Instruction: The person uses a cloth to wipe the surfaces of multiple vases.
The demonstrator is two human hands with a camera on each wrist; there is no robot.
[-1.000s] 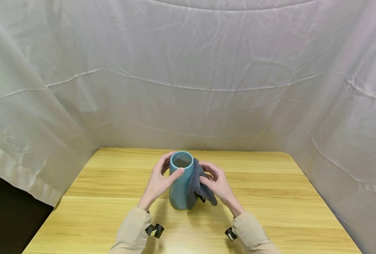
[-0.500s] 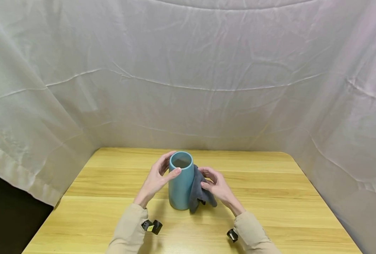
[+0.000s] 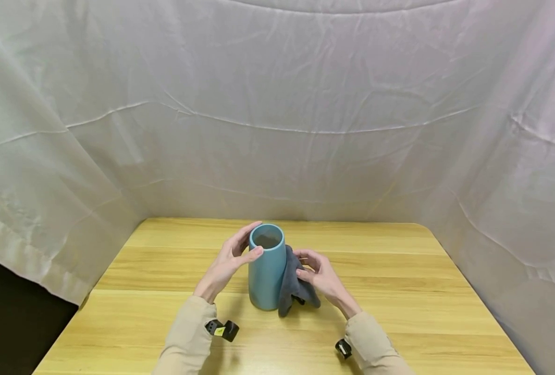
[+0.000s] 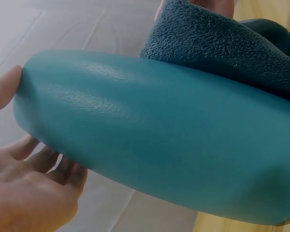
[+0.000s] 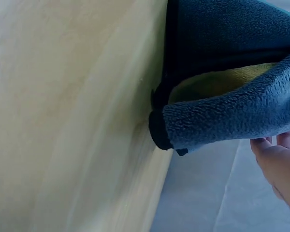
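Observation:
A tall blue vase (image 3: 264,278) with a round open mouth stands upright on the wooden table. My left hand (image 3: 225,265) grips it near the rim from the left, thumb on the near side and fingers round the far side; the left wrist view shows the thumb and fingertips at the top end of the vase (image 4: 150,130). Against its right side lies a dark grey fluffy cloth (image 3: 292,285), pinched by my right hand (image 3: 321,273). Folds of the cloth (image 5: 227,116) hang down with a black edging, and part of the right-hand fingers is hidden behind it.
The wooden table (image 3: 399,291) extends on both sides of the vase. Pale fabric (image 3: 277,156) hangs behind and at both sides. Small black wrist cameras sit at both sleeves.
The cloth and my right hand have slid a little down the vase's right side. My left hand has shifted slightly left, its thumb drawing back along the rim. The vase barely moved left.

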